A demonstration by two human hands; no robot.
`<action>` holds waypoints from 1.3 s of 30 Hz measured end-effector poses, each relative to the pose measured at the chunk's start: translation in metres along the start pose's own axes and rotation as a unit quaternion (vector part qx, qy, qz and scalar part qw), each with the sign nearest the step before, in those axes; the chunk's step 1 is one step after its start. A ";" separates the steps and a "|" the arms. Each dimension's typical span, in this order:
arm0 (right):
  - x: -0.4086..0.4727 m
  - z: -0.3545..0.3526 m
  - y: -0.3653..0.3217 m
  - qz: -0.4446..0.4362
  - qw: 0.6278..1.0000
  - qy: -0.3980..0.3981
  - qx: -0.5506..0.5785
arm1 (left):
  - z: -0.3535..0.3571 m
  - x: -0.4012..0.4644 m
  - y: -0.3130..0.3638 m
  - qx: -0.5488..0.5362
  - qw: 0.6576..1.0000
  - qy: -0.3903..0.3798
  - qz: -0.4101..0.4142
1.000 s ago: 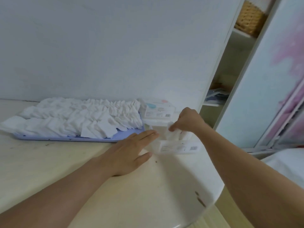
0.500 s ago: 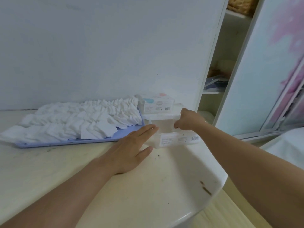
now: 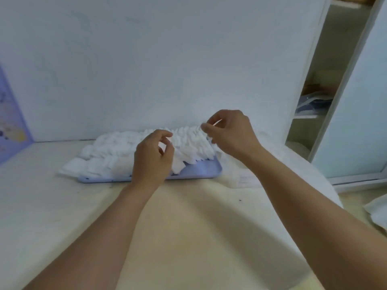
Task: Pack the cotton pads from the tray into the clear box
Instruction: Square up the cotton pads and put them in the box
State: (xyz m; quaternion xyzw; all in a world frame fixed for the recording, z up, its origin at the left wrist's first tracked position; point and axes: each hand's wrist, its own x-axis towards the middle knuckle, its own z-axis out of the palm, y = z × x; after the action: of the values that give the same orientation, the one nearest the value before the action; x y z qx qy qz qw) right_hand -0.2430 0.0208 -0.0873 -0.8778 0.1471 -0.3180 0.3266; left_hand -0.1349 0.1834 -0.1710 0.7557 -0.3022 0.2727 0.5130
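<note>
Both hands hover over the cotton pads (image 3: 146,147) on the tray (image 3: 196,171): the left hand (image 3: 154,158), at 9 o'clock of the right hand (image 3: 228,132), has fingers loosely curled and holding nothing clear, and whether the right pinches a pad cannot be told. A loose pinch could scatter the overlapping pads onto the table (image 3: 188,216).

Left grip (image 3: 154,155), right grip (image 3: 228,132) raised (fingers curled).

Cream table (image 3: 188,222); purple poster (image 3: 10,122) (far left); open cabinet (image 3: 314,97) right.
</note>
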 end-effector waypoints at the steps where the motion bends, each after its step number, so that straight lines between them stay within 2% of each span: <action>1: -0.005 0.021 -0.009 0.010 0.998 -0.065 0.003 | -0.010 0.004 -0.007 0.024 0.999 0.029 -0.034; 3: -0.014 0.064 -0.019 0.038 0.984 -0.168 -0.040 | -0.029 0.008 -0.022 0.083 0.992 0.024 -0.093; 4: -0.015 0.080 -0.017 0.050 0.980 -0.181 -0.070 | -0.034 0.007 -0.027 0.106 0.988 0.001 -0.113; 8: -0.012 0.122 -0.011 0.061 0.980 -0.148 -0.120 | -0.049 0.011 -0.041 0.146 0.977 -0.076 -0.139; 13: -0.013 0.133 -0.002 0.032 0.982 -0.126 -0.136 | -0.052 0.015 -0.044 0.187 0.960 -0.142 -0.155; 17: -0.016 0.139 -0.006 0.003 0.976 -0.102 -0.191 | -0.054 0.016 -0.041 0.186 0.955 -0.165 -0.159; 25: -0.012 0.132 0.004 -0.039 0.975 -0.114 -0.188 | -0.054 0.013 -0.044 0.191 0.956 -0.173 -0.139; 28: -0.011 0.121 -0.001 -0.067 0.991 -0.065 -0.094 | -0.053 0.013 -0.046 0.205 0.955 -0.176 -0.123; 30: -0.007 0.106 -0.003 -0.036 0.994 -0.038 0.092 | -0.049 0.014 -0.040 0.224 0.964 -0.131 -0.062; 32: -0.007 0.089 -0.007 0.048 0.942 -0.081 0.323 | -0.043 0.014 -0.024 0.138 0.989 -0.037 -0.041; 33: -0.007 0.081 -0.006 0.086 0.902 -0.122 0.405 | -0.040 0.015 -0.013 0.042 0.995 -0.018 -0.085; 34: -0.007 0.074 -0.004 0.111 0.869 -0.161 0.454 | -0.039 0.018 -0.001 -0.082 0.984 -0.030 -0.156; 35: -0.007 0.069 -0.003 0.121 0.849 -0.195 0.476 | -0.037 0.019 0.008 -0.194 0.952 -0.067 -0.225; 37: -0.008 0.062 -0.001 0.113 0.840 -0.243 0.472 | -0.034 0.017 0.020 -0.325 0.885 -0.155 -0.294; 39: -0.007 0.060 0.001 0.103 0.859 -0.248 0.435 | -0.032 0.012 0.025 -0.346 0.871 -0.183 -0.297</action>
State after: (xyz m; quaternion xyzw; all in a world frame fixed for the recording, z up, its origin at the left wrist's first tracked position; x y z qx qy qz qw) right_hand -0.2089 0.0519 -0.1262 -0.6759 -0.0032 -0.0858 0.7320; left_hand -0.1488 0.2045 -0.1367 0.6200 -0.2274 -0.1573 0.7343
